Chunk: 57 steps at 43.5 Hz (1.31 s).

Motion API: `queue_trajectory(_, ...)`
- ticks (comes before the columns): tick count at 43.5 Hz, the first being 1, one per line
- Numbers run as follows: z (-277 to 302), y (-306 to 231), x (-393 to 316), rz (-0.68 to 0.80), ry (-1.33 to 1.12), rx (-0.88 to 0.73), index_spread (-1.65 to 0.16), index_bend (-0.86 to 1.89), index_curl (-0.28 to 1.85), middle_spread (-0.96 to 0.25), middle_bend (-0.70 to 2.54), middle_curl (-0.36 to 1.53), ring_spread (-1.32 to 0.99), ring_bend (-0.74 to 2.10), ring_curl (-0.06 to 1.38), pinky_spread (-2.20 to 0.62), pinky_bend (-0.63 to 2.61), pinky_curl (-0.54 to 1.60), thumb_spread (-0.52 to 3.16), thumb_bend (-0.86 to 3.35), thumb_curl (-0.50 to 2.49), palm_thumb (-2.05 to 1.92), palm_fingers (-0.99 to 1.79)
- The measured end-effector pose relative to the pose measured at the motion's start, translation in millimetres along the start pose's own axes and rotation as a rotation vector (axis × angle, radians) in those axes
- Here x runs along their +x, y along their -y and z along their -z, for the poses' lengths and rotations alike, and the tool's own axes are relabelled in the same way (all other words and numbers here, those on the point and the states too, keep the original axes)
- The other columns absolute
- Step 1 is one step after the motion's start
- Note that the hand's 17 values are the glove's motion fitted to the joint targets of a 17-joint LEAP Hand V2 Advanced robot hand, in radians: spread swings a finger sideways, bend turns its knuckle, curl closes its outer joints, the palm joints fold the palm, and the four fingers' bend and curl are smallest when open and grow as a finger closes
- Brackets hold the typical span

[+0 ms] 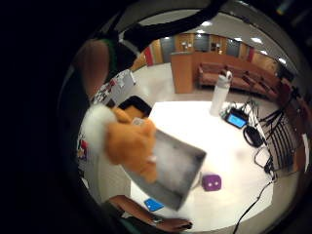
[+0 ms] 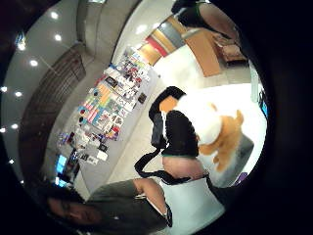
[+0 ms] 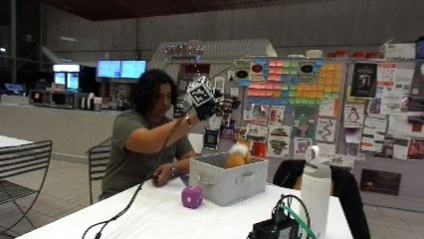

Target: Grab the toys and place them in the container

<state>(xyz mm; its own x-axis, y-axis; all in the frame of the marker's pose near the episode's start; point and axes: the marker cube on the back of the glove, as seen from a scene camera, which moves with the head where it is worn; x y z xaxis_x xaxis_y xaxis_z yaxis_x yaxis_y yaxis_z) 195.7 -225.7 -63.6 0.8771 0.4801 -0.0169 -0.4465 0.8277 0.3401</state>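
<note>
White counter (image 3: 165, 219) fills the foreground of the outside view, with a metal slatted chair (image 3: 23, 164) standing off its left edge on a tiled floor. Behind that, a low wall carries 2 lit screens (image 3: 119, 68) in a dim hall with a dark ceiling. A person in a grey shirt (image 3: 129, 149) sits at the counter's far edge, bare hand (image 3: 161, 178) resting on the surface. The gloved right hand (image 3: 222, 105) is raised high above the container; whether its grip is spread or curled I cannot tell, and it carries nothing visible in this view. A purple cube toy (image 3: 192, 196) sits on the counter just beside the near left corner of the grey fabric container (image 3: 232, 185). An orange and white plush toy (image 3: 238, 154) pokes up out of the container's open top. In the little finger side palm view the same plush (image 1: 129, 141) hangs over the container's rim (image 1: 192, 168). Behind the container a board of coloured notes and posters (image 3: 311, 99) covers the back wall. Toward the counter's right edge stands a white bottle (image 3: 315, 191), with a dark device and cables (image 3: 278, 224) near the front.
</note>
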Motion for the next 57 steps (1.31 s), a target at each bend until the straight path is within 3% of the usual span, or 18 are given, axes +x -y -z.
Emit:
queue_trajectory(5, -10, -38, 25, -0.040, -0.049, -0.050, -0.40, 0.53, 0.23, -0.17, 0.54, 0.47, -0.26, 0.96, 0.33, -0.14, 0.96, 0.40, 1.37, -0.03, 0.37, 0.16, 0.10)
queue_trajectory(14, -73, -127, 144, -0.476, 0.061, -0.127, -0.40, 0.62, 0.29, -0.19, 0.59, 0.47, -0.28, 0.95, 0.30, -0.11, 0.86, 0.34, 1.36, -0.03, 0.34, 0.05, 0.34)
queue_trajectory(21, -133, -187, 199, -0.614, 0.132, -0.185, -0.39, 0.66, 0.33, -0.19, 0.59, 0.47, -0.29, 0.92, 0.30, -0.09, 0.81, 0.33, 1.44, 0.00, 0.32, 0.03, 0.32)
queue_trajectory(28, -169, -215, 212, -0.587, 0.016, -0.237, -0.38, 0.67, 0.36, -0.18, 0.55, 0.46, -0.28, 0.82, 0.28, -0.06, 0.80, 0.34, 1.50, 0.03, 0.32, 0.09, 0.20)
queue_trajectory(40, -164, -265, 209, -0.523, -0.234, -0.226, -0.36, 0.66, 0.37, -0.19, 0.54, 0.45, -0.29, 0.86, 0.28, -0.09, 0.84, 0.33, 1.57, 0.06, 0.32, 0.14, 0.45)
queue_trajectory(49, -148, -294, 197, -0.305, -0.439, -0.103, -0.34, 0.48, 0.32, -0.25, 0.77, 0.52, -0.36, 0.99, 0.31, -0.34, 0.96, 0.35, 1.56, 0.14, 0.39, 0.34, 1.06)
queue_trajectory(53, -121, -299, 194, -0.325, -0.365, -0.007, -0.35, 0.52, 0.37, -0.29, 0.96, 0.62, -0.39, 1.18, 0.40, -0.38, 1.04, 0.41, 1.54, 0.18, 0.45, 0.43, 1.29)
queue_trajectory(57, -85, -290, 177, -0.371, -0.265, 0.112, -0.35, 0.59, 0.42, -0.31, 1.08, 0.69, -0.39, 1.31, 0.46, -0.40, 1.07, 0.44, 1.53, 0.19, 0.50, 0.46, 1.27)
